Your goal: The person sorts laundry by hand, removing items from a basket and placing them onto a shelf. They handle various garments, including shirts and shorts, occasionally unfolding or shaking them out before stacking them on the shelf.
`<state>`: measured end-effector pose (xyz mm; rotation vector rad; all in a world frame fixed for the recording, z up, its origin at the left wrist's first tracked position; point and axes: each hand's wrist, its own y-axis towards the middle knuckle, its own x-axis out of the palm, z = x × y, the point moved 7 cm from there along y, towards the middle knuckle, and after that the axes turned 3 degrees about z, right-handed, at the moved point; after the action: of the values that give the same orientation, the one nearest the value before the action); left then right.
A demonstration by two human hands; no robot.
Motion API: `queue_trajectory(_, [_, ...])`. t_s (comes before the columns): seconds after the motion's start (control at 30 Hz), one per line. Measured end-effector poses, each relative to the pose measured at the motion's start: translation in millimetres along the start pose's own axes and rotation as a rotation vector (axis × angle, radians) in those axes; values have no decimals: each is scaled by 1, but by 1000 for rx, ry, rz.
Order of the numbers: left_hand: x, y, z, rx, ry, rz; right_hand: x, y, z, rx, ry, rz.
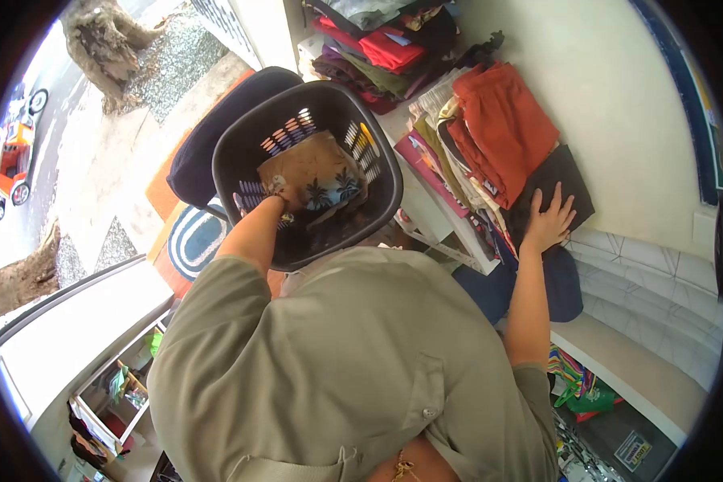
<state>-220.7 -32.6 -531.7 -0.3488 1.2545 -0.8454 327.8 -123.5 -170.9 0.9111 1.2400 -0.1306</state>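
My left hand point(275, 202) reaches into a black plastic basket point(386, 181) and grips the near left edge of a folded brown garment with a palm-tree print point(309, 165); its fingers are mostly hidden. On the right, my right hand point(550, 218) lies flat with fingers spread on a dark folded garment point(577, 186). Beside that hand, folded rust-red trousers point(506, 120) top a leaning stack of folded clothes point(450, 165).
Another clothes pile point(377, 48) stands at the back against the white wall point(602, 104). A dark padded seat point(209, 153) is left of the basket, above an oval blue-and-white mat point(191, 241). Green and striped bags point(586, 390) sit under the ledge at lower right.
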Motion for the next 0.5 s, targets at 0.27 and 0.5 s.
queue_trajectory(0.27, [60, 39, -33, -3, 328, 40, 1, 0, 1, 5, 12, -26])
queue_trajectory(0.5, [-6, -25, 1, -192, -167, 424, 2, 1, 2, 18, 20, -51])
